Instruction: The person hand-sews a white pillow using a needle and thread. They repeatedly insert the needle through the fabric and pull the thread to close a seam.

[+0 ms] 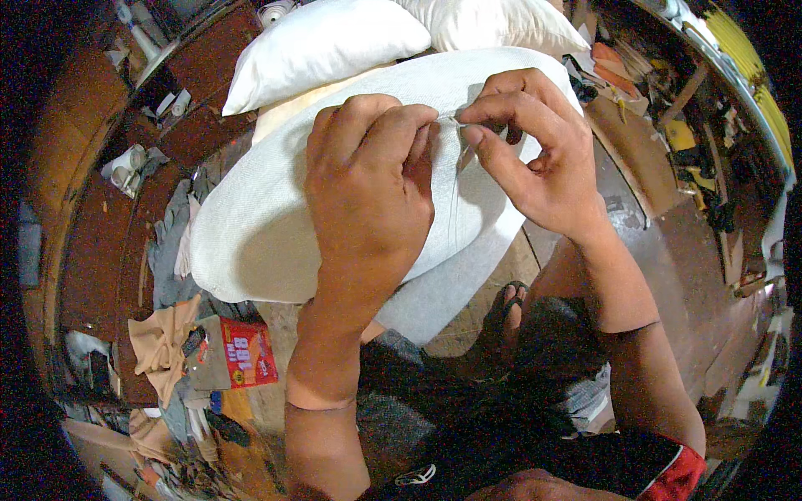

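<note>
Both hands are raised over a large white padded cushion (251,200) that lies across my lap. My left hand (368,167) is closed in a pinch, its back toward me. Close to its fingertips, my right hand (543,150) also pinches, with thumb and forefinger pressed together. A thin strand of thread (449,119) runs between the two sets of fingertips, and fine ends hang down over the white fabric. Whether a needle is among the fingers is too small to tell.
Two white pillows (334,46) lie beyond the cushion. Cloth scraps and a red printed packet (248,352) are on the floor at left. Wooden shelving with rolls stands along the left. Cluttered scraps and a brown board (631,150) sit at right. My sandalled foot (514,305) shows below.
</note>
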Motion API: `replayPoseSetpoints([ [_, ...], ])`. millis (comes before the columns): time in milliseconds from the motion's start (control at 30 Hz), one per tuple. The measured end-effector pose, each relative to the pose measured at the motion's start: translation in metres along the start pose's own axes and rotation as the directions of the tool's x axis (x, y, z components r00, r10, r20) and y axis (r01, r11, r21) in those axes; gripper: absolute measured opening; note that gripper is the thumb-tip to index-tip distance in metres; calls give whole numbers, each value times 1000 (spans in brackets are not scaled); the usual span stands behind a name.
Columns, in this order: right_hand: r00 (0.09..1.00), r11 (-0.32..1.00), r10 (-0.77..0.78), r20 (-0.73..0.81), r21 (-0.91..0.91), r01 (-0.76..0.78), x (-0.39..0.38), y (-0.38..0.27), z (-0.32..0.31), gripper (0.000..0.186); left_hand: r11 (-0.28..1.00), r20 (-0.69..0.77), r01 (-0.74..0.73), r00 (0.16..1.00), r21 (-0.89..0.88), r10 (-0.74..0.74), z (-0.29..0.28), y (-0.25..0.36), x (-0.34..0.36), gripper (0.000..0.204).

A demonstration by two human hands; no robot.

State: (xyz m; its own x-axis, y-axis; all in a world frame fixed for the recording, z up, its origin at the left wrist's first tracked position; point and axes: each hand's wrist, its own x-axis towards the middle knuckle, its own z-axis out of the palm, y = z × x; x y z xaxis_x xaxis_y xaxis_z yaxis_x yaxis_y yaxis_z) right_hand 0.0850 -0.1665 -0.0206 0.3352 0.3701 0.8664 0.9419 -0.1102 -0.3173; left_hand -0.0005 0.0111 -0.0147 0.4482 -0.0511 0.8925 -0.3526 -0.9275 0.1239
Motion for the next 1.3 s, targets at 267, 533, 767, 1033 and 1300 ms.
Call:
replayPoseSetpoints([
  [267,999,998,-14,-41,-62,12,3,3,7,10,999,-10,-33,999,17,33,2,0,1,16],
  [533,998,981,-39,-52,-192,28,3,0,18,9,998,-17,-38,999,45,39,6,-3,1,17],
  [767,981,981,190,31,21,-191,-8,2,4,14,997,-28,-22,999,75,24,10,-10,6,17],
  [1033,987,987,128,102,85,-137,-22,8,25,14,999,-36,28,999,45,-26,8,-14,11,17],
  [1300,598,437,514,614,412,-799,-13,-16,-42,24,996,-73,6,997,86,0,10,-16,7,20],
])
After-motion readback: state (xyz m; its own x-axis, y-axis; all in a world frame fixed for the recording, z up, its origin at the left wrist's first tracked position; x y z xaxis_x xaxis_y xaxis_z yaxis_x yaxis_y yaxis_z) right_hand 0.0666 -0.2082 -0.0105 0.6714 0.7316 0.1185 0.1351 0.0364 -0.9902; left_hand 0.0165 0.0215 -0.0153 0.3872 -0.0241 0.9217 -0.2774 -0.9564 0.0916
